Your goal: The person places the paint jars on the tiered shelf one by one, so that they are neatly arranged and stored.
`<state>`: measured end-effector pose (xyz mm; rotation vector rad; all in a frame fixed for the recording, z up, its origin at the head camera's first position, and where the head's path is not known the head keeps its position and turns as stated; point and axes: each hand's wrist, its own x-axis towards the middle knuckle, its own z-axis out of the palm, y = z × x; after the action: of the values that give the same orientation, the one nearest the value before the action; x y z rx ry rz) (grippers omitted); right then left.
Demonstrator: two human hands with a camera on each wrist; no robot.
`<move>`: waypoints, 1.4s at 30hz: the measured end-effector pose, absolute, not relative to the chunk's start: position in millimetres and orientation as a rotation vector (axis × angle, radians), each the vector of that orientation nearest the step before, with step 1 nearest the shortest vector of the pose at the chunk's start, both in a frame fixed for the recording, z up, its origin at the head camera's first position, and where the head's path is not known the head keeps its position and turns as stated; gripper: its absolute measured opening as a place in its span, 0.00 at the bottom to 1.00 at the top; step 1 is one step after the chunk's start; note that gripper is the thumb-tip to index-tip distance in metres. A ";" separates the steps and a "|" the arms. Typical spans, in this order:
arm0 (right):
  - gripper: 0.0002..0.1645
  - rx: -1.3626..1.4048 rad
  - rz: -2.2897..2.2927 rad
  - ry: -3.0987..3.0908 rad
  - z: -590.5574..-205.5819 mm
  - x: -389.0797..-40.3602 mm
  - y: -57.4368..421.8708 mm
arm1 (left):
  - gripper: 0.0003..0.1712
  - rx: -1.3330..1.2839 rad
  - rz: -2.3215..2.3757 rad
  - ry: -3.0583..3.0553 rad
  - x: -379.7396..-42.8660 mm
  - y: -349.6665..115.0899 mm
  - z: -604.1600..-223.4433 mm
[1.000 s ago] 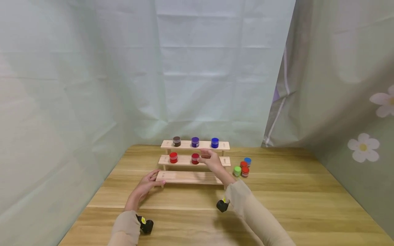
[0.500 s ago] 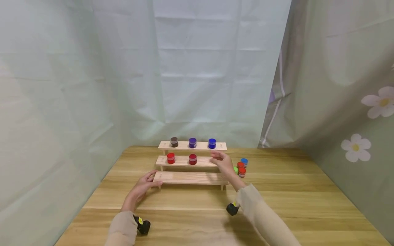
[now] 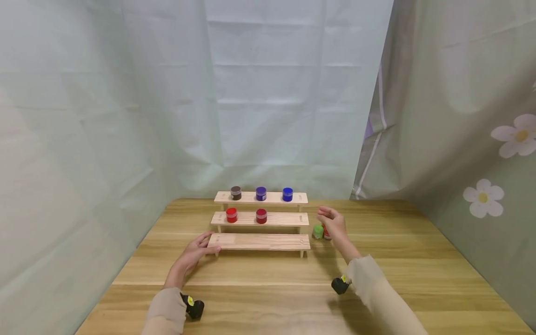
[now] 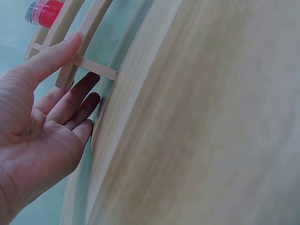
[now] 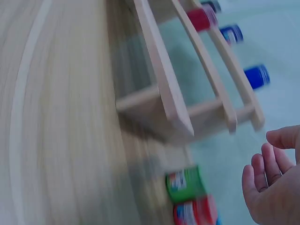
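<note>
My left hand (image 3: 195,253) holds the left end of a three-tier wooden display stand (image 3: 259,240). In the left wrist view its thumb lies on the lowest board's edge, with the fingers around the board's end. My right hand (image 3: 335,224) hovers over small paint jars right of the stand, holding nothing; its fingers are loosely bent in the right wrist view. Near it are a green jar (image 3: 318,231) and a red jar (image 5: 194,212), partly hidden by the hand in the head view. On the middle tier stand a bright red jar (image 3: 231,215) and a dark red jar (image 3: 261,216).
The top tier bears a dark brown jar (image 3: 236,193), a purple jar (image 3: 261,193) and a blue jar (image 3: 287,194). The stand rests on a wooden table (image 3: 259,298). Pale curtains (image 3: 272,93) hang behind and at both sides.
My right hand has drawn away from the dark red jar on the middle tier and moved right, over the loose jars. My left hand has stayed at the stand's left end.
</note>
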<state>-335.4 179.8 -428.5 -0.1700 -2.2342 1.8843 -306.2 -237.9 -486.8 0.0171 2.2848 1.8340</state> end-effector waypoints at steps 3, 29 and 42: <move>0.22 -0.217 1.870 -2.223 -433.8 -335.6 194.4 | 0.48 0.024 1.844 2.278 -306.3 -239.0 -487.4; 0.28 -0.273 1.858 -2.404 -469.6 -327.3 224.3 | 0.48 0.015 1.856 2.271 -306.7 -238.1 -486.9; 0.31 -0.308 1.873 -2.427 -473.7 -329.8 222.1 | 0.48 0.031 1.860 2.262 -305.7 -238.9 -487.8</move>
<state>-329.8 222.1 -473.7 -0.3083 -2.4270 1.8729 -305.7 -238.9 -487.8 0.0309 2.2623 1.8596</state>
